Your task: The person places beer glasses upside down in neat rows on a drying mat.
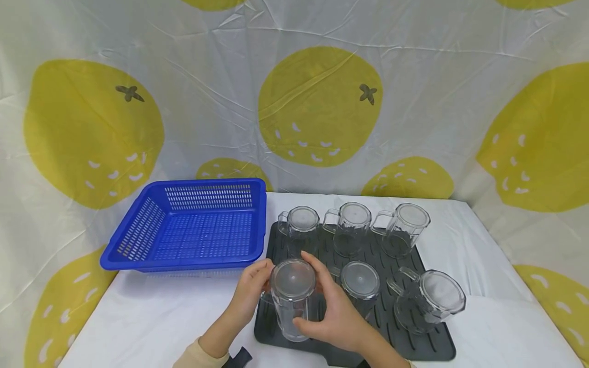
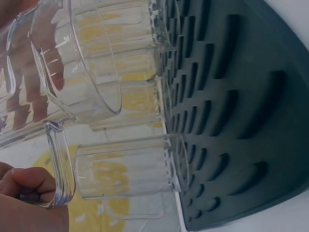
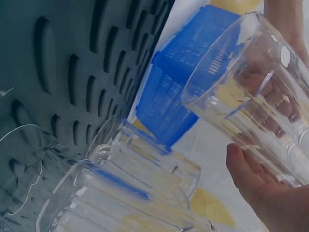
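Observation:
A clear glass mug is held upside down, base up, above the front left of a dark ridged drying mat. My left hand grips its handle; in the left wrist view the curled fingers show at the handle. My right hand holds the mug's other side, thumb in front and fingers behind. In the right wrist view the mug's rim hangs apart from the mat. Beside it on the mat, another upside-down mug stands close to my right hand.
More upside-down glass mugs stand on the mat: one at the front right, and three along the back, left, middle and right. A blue plastic basket sits at the left on the white cloth. A lemon-print curtain hangs behind.

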A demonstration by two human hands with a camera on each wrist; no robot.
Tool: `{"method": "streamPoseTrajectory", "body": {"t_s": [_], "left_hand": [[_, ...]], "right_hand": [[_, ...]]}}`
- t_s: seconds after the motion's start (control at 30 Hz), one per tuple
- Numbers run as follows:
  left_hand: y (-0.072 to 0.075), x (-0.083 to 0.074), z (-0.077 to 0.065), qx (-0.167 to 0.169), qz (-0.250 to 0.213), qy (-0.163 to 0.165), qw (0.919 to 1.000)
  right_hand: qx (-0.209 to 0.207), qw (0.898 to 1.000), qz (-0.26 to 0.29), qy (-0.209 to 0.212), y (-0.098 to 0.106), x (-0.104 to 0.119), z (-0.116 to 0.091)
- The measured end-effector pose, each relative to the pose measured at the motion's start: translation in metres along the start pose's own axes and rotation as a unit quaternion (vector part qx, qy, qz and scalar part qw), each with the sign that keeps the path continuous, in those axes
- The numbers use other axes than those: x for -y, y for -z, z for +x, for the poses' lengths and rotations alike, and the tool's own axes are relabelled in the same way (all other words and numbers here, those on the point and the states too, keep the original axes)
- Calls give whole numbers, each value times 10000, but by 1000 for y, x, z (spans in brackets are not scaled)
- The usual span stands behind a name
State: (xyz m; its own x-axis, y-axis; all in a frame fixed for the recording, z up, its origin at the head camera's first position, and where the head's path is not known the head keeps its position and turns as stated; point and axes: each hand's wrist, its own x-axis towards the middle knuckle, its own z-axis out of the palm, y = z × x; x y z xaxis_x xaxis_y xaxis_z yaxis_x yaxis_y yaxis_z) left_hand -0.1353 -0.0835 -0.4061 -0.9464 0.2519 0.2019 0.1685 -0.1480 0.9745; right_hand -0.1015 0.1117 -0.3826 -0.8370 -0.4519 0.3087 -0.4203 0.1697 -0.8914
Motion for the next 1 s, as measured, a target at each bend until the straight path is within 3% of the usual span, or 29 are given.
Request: {"method": "streamPoseTrajectory", "body": {"t_s": [0.17, 0.43, 0.57, 0.8, 1.0], "left_hand": [[-1, 10, 3, 1, 21, -22, 10000], [-4, 23, 10, -6, 201, 208, 9996], [-6, 25, 15, 55, 290, 282, 9992], [-13, 5, 18, 72, 400, 394, 9984], [-10, 13, 24, 58, 440, 309, 9985]], "right_hand": [[-250, 9991, -240, -261, -4, -3, -2], [-599, 9906, -537, -1102, -13, -9, -8], [-749, 9890, -579, -1140, -15, -13, -8], [-943, 9854, -694, -1234, -19, -17, -7], [-1030, 9838, -797, -1233, -22, -26, -5]]}}
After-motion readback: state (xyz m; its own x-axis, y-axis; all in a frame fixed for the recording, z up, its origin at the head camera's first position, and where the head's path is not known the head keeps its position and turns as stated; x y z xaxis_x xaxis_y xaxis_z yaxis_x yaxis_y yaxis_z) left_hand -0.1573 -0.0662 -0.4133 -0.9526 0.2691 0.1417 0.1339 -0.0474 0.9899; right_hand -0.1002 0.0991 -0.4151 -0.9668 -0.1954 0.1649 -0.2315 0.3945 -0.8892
